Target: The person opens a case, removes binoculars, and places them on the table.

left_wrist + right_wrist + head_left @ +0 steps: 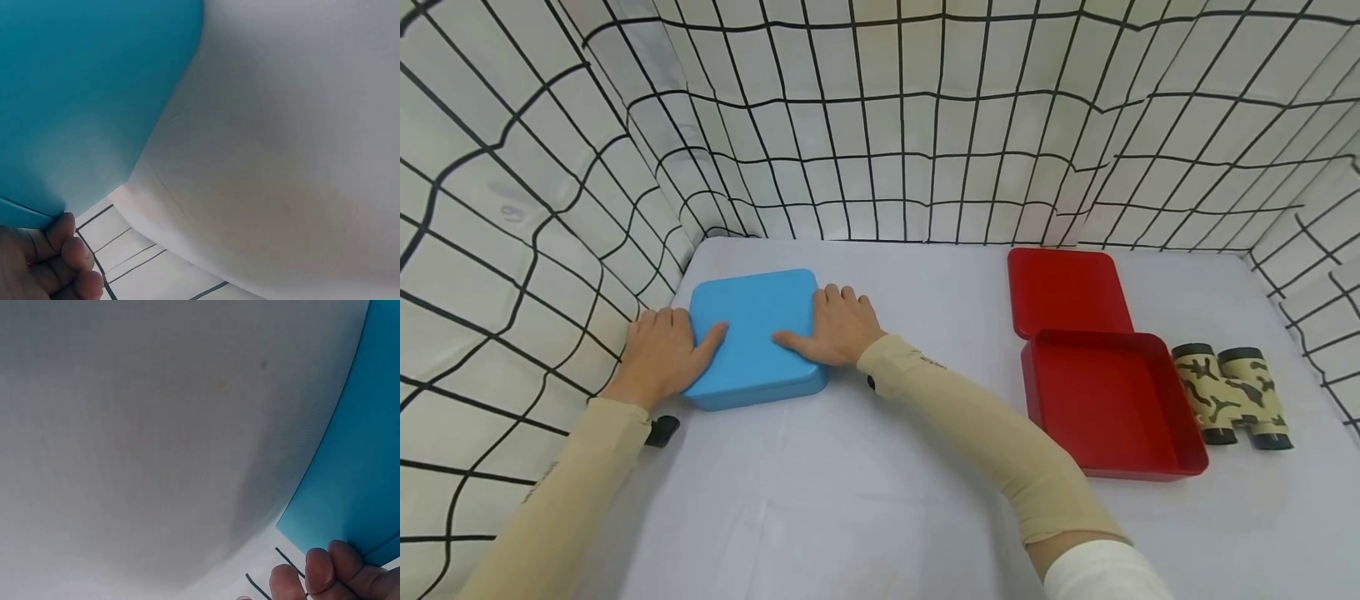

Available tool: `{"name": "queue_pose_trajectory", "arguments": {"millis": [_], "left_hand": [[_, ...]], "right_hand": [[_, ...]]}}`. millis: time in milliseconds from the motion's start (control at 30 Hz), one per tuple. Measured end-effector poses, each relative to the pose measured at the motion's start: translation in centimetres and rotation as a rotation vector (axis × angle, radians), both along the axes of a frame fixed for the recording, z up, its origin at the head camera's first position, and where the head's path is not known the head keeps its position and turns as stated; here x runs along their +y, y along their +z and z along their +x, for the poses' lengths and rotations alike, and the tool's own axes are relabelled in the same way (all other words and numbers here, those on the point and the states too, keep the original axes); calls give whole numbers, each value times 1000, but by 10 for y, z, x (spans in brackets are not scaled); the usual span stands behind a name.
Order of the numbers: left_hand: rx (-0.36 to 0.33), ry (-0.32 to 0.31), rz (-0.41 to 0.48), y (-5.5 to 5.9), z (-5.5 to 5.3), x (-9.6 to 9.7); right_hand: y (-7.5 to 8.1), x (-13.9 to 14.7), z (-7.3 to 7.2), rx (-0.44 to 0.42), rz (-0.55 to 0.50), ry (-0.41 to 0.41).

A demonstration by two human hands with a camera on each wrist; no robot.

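A light blue lidded box (758, 333) lies at the left of the table, its lid on. My left hand (664, 350) grips its left side, thumb on the lid and fingers down along the edge. On the opposite side my right hand (838, 327) holds it the same way, thumb over the top. In the left wrist view, the left fingertips (76, 253) touch the box's blue wall (94, 100) near a thin seam. The right fingertips (320, 570) rest against the blue wall (350, 469) in the right wrist view.
An open red box (1112, 404) stands at the right, with its red lid (1067, 292) lying flat behind it. Camouflage binoculars (1232, 396) lie right of the red box. Black wire grid (880, 158) walls off the back and both sides of the white-covered table (820, 500).
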State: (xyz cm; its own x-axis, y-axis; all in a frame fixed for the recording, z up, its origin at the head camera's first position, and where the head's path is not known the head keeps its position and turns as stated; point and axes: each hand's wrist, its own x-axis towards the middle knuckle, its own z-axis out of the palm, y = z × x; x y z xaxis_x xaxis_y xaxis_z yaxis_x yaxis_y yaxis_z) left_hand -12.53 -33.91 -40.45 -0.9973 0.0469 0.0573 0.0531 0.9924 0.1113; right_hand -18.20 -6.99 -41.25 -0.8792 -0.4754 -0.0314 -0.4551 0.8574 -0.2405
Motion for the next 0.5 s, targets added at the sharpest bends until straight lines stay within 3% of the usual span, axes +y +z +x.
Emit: {"name": "queue_pose_trajectory", "arguments": {"millis": [500], "left_hand": [[8,-19,-36,2,4,7]], "right_hand": [[0,8,10,45,15,0]]}}
